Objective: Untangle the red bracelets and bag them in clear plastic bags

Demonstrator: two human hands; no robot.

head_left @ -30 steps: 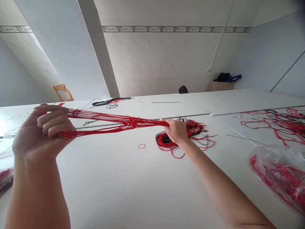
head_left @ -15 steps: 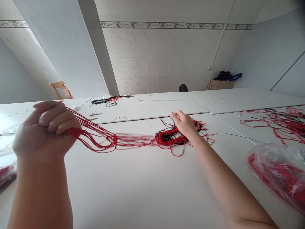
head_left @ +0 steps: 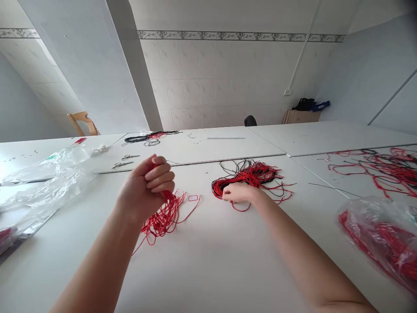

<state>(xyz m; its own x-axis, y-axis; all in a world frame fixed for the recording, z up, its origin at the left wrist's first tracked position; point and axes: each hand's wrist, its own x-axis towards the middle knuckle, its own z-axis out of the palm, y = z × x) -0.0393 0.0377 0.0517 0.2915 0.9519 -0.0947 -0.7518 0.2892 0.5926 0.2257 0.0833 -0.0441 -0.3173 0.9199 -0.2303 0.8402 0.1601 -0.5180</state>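
My left hand (head_left: 148, 187) is closed around a bunch of thin red cords (head_left: 166, 213), whose loose ends hang below the fist and spread towards the white table. My right hand (head_left: 239, 192) rests at the near left end of a looped bundle of red and black cords (head_left: 263, 174). Its fingers are curled together against the loops, and what they pinch, if anything, is hidden. Between the two hands lies a small red rectangular loop (head_left: 193, 198) on the table.
Scissors (head_left: 122, 165) lie beyond my left hand, near a black and red cord bundle (head_left: 150, 137). Clear plastic bags (head_left: 65, 165) spread at left. On the right are a bag of red cords (head_left: 381, 234) and loose cords (head_left: 391, 169). A ruler (head_left: 226, 138) lies farther back.
My left hand has moved right, and the red cords, stretched out towards the bundle before, now hang bunched from it. My right hand has come down and nearer, to the bundle's near left end.
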